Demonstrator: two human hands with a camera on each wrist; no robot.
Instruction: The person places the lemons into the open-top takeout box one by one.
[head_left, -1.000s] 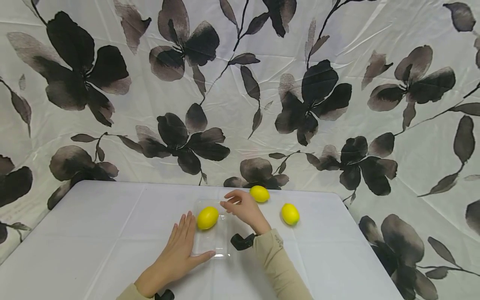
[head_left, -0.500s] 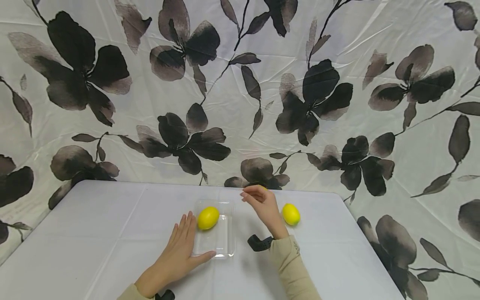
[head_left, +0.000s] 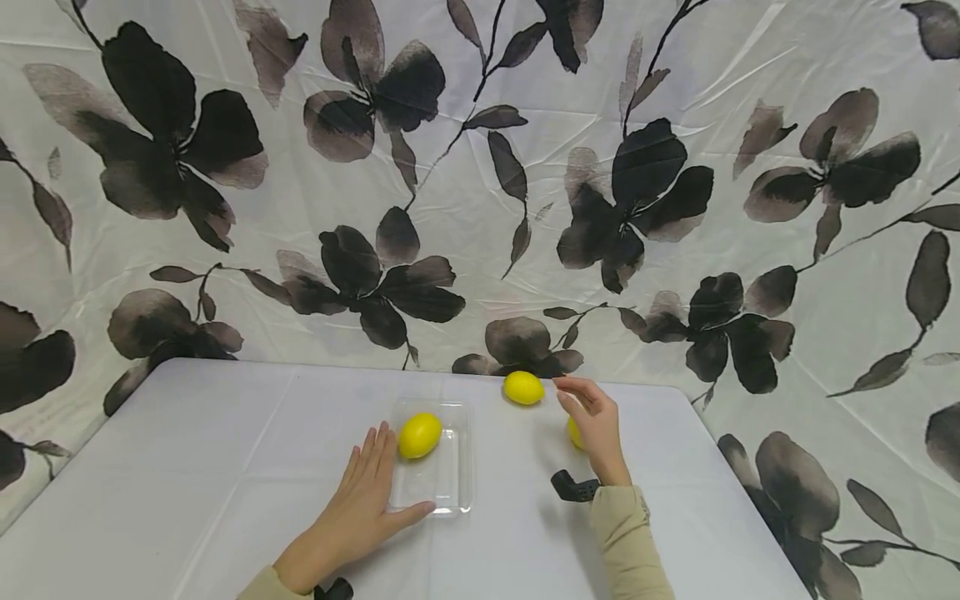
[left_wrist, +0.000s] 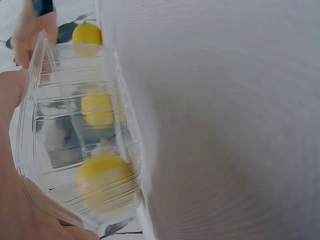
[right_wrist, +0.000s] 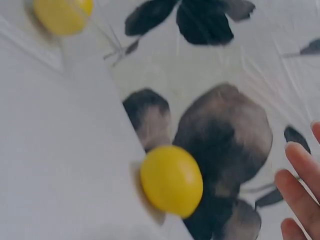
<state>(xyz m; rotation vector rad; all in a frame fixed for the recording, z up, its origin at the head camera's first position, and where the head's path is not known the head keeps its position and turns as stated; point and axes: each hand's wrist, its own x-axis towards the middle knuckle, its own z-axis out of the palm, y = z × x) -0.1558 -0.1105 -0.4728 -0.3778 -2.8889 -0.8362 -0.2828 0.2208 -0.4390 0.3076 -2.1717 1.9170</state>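
From the head view, the left hand (head_left: 352,512) is lying flat, fingers straight, against a clear tray (head_left: 447,487) holding a lemon (head_left: 419,435). The right hand (head_left: 596,425), loosely open and empty, is hovering over a second lemon (head_left: 572,432).

The left wrist view is showing the tray (left_wrist: 75,135) beside the palm.

In the right wrist view, relaxed fingertips (right_wrist: 300,185) are hanging near a third lemon (right_wrist: 171,180).

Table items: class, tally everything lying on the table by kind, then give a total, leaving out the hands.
Lemons: 3, one in the tray, one at the back edge, one partly behind the right hand
Clear plastic tray: 1
Total: 4
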